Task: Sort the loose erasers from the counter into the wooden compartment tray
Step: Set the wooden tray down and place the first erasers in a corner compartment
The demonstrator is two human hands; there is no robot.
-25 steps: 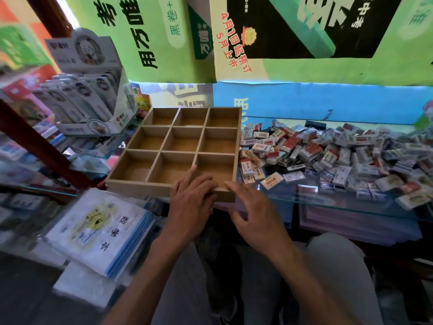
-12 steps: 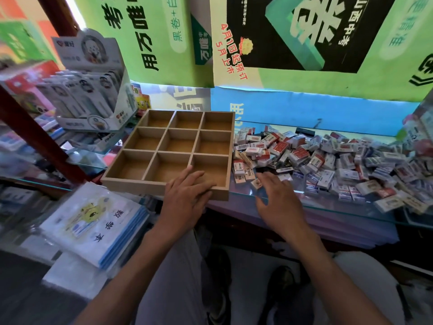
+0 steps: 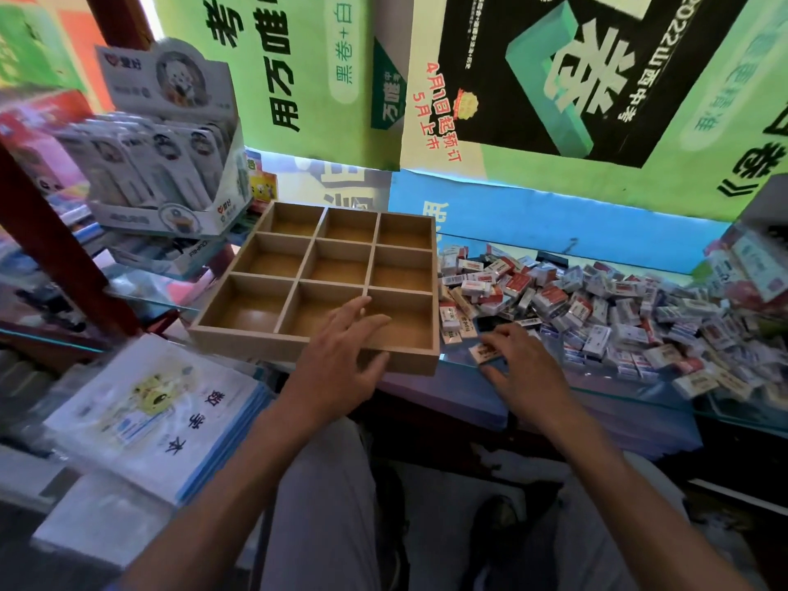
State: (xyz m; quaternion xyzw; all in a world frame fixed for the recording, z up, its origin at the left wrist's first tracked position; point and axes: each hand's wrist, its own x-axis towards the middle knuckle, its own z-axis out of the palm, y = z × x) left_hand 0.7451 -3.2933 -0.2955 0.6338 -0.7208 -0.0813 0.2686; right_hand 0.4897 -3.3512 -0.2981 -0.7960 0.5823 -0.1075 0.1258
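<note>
Right hand (image 3: 524,368) curled at the glass counter's (image 3: 605,388) near edge, fingertips pinching 1 white-and-red eraser (image 3: 484,351) — long axis roughly 2-to-8 o'clock. Left hand (image 3: 341,360) lies spread, fingers relaxed, over the front rim of the wooden compartment tray (image 3: 264,339), steadying it. The tray's 9 cells show empty. Nearest cell — front-right — lies at about 9 o'clock from the pinch, just beside it; the right hand is nearer. Loose eraser pile (image 3: 597,309) spreads from 12 to 3 o'clock.
</note>
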